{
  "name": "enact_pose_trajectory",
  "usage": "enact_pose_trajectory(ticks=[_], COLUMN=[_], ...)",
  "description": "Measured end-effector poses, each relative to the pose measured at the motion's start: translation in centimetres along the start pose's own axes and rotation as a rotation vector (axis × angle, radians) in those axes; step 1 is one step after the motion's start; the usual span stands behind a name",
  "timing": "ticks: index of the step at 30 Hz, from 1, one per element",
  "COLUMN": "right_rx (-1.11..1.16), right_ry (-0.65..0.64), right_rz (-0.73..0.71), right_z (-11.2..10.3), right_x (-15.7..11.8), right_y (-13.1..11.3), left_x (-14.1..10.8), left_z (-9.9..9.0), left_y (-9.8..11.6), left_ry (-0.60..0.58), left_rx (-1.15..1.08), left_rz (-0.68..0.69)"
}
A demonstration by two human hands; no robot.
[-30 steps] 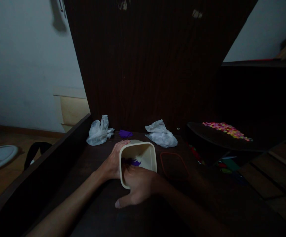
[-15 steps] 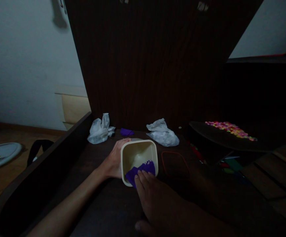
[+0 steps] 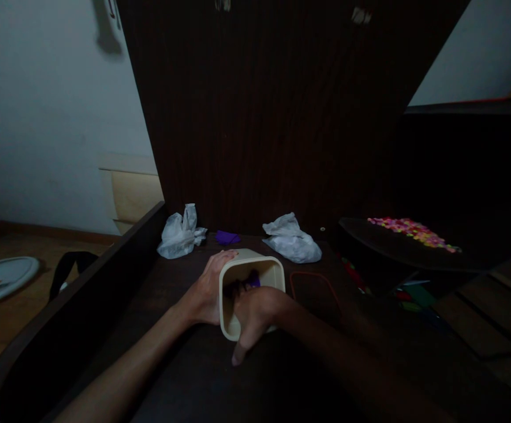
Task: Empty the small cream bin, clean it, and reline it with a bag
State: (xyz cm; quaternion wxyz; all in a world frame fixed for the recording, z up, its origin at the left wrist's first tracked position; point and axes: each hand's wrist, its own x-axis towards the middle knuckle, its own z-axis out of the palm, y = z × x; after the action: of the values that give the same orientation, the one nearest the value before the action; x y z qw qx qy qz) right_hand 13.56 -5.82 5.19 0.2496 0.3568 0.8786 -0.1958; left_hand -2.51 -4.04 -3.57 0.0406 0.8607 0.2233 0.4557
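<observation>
A cream square container is tilted with its mouth toward me above the dark desk. Wrapped round its left side is my left hand. Deep in the container's mouth, my right hand presses a purple cloth against the inside; its thumb sticks out below the rim, and its fingertips are in shadow. To the right of the container, an orange-red rectangular ring lies flat on the desk.
Behind the container are a white plastic bag, a folded purple piece and another plastic bag. Small pink and yellow pieces lie on a dark shelf at right. A raised desk edge runs along the left.
My right hand has moved from the container's rim into it, taking the purple cloth deeper. The container has shifted slightly right and down.
</observation>
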Motion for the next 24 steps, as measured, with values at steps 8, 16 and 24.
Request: enact_pose_trajectory(ticks=[8,16,24], right_rx=[-0.133,-0.008,-0.131], right_ry=[0.081,0.465,0.626], right_rz=[-0.18,-0.071,0.212], right_z=[0.6,7.0,11.6], right_x=[-1.5,-3.2,-2.3], right_y=[-1.0,-2.1,-0.1], left_x=[-0.3,-0.5,0.3], left_z=[0.0,-0.1,0.0], left_y=[-0.7,-0.9,-0.2], left_ry=[0.009,-0.007,-0.019], left_rx=[0.025,0.019,-0.02], left_rz=[-0.025,0.014,-0.001])
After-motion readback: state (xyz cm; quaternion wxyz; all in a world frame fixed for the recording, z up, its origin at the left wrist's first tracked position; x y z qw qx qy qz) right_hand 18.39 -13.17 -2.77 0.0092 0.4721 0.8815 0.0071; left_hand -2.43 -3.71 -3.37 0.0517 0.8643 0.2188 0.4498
